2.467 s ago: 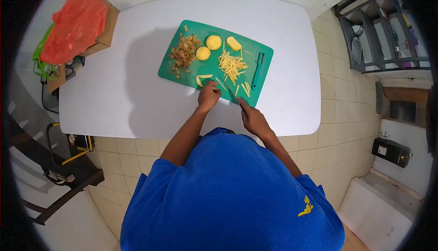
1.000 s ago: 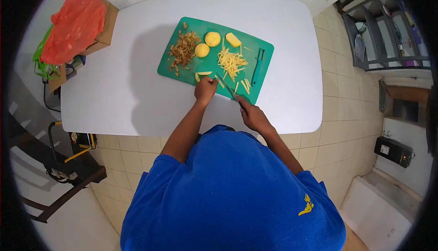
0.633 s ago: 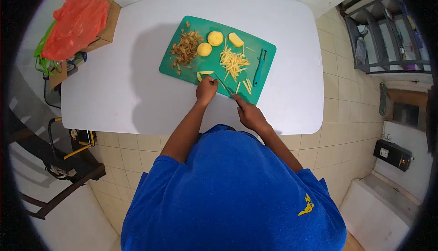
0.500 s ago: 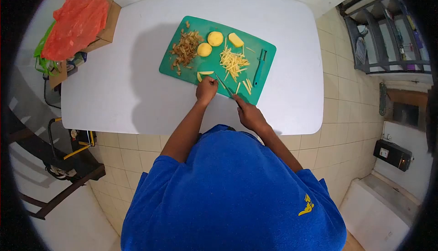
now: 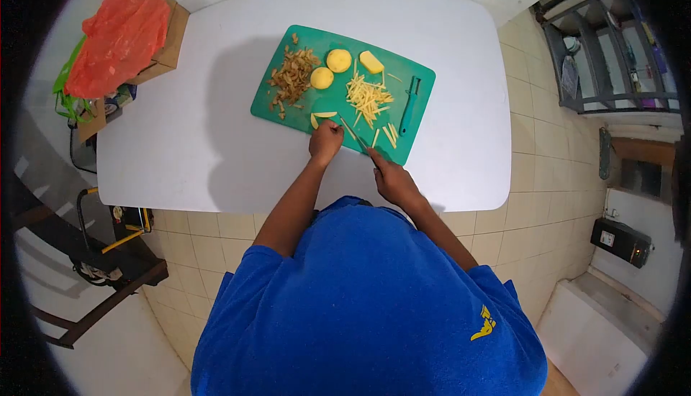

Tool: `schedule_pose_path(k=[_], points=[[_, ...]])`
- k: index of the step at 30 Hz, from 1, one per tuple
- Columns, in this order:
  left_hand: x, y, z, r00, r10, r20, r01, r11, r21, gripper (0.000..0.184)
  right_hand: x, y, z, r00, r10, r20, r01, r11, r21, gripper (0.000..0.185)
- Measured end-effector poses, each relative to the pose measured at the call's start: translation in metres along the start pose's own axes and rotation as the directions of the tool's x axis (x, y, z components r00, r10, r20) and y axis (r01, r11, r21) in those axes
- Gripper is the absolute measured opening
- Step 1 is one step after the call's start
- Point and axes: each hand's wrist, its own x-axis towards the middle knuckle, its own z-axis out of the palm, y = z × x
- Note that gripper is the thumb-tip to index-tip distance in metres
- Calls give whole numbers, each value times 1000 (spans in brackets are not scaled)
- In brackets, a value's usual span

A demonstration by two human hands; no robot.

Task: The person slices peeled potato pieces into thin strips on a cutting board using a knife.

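Note:
My right hand (image 5: 393, 179) is closed round the handle of a knife (image 5: 352, 133), whose blade slants up and left over the near edge of a green cutting board (image 5: 288, 121). Just left of the blade, my left hand (image 5: 327, 139) is closed with its fingertips on the board; what they pinch is too small to tell. Potato slices (image 5: 326, 115) lie right above my left hand. Thin potato sticks (image 5: 368, 99) are heaped beyond the knife, with several loose ones (image 5: 389, 135) to its right. Two peeled potatoes (image 5: 338, 61) and a cut potato piece (image 5: 371, 62) sit farther back.
Brown peelings (image 5: 294, 76) cover the board's left part, and a green peeler (image 5: 409, 107) lies at its right. The board rests on a white table (image 5: 461, 94). A cardboard box (image 5: 173, 36) with a red plastic bag (image 5: 122, 40) stands at the left; a grey rack (image 5: 604, 51) is at the right.
Compared with the earliest frame, my left hand has shifted slightly left and up, and the knife has moved slightly left. Over the last half second both hands have barely moved.

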Motion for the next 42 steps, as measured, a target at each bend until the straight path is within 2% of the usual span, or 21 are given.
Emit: schedule_pose_path(k=[7, 9, 12, 15, 18, 25, 31, 33, 36, 39, 42], points=[[0, 0, 0, 1000, 11, -10, -11, 1000, 4, 25, 1, -3, -2, 998, 41, 41, -39, 998, -45, 54], [0, -2, 2, 999, 30, -34, -30, 1000, 0, 25, 2, -1, 3, 1000, 10, 10, -10, 999, -47, 54], [9, -8, 7, 999, -38, 6, 38, 999, -23, 31, 1, 1, 10, 1000, -12, -14, 11, 999, -51, 56], [0, 14, -14, 976, -136, 173, 164, 973, -162, 43, 1, -7, 13, 1000, 10, 6, -9, 995, -97, 60], [4, 15, -16, 964, -143, 223, 182, 970, -162, 48, 0, -14, 11, 998, 44, 40, -39, 991, -129, 60], [4, 19, -18, 962, -166, 217, 204, 965, -166, 48, 2, -26, 5, 998, 57, 39, -50, 985, -167, 64], [4, 21, -21, 954, -168, 249, 214, 961, -173, 45, 7, -37, -7, 967, 151, 204, -113, 977, -183, 70], [6, 19, -20, 955, -152, 256, 190, 973, -134, 44, 4, -35, -4, 974, 145, 176, -116, 979, -166, 70], [9, 13, -18, 953, -151, 262, 209, 954, -213, 41, -4, -29, 4, 989, 108, 97, -91, 982, -164, 66], [9, 2, -12, 948, -175, 265, 276, 867, -415, 40, -12, -17, 3, 993, 102, 61, -91, 983, -160, 62], [8, 5, -12, 950, -189, 251, 269, 900, -343, 38, -15, -14, -8, 990, 121, 70, -110, 983, -146, 59]])
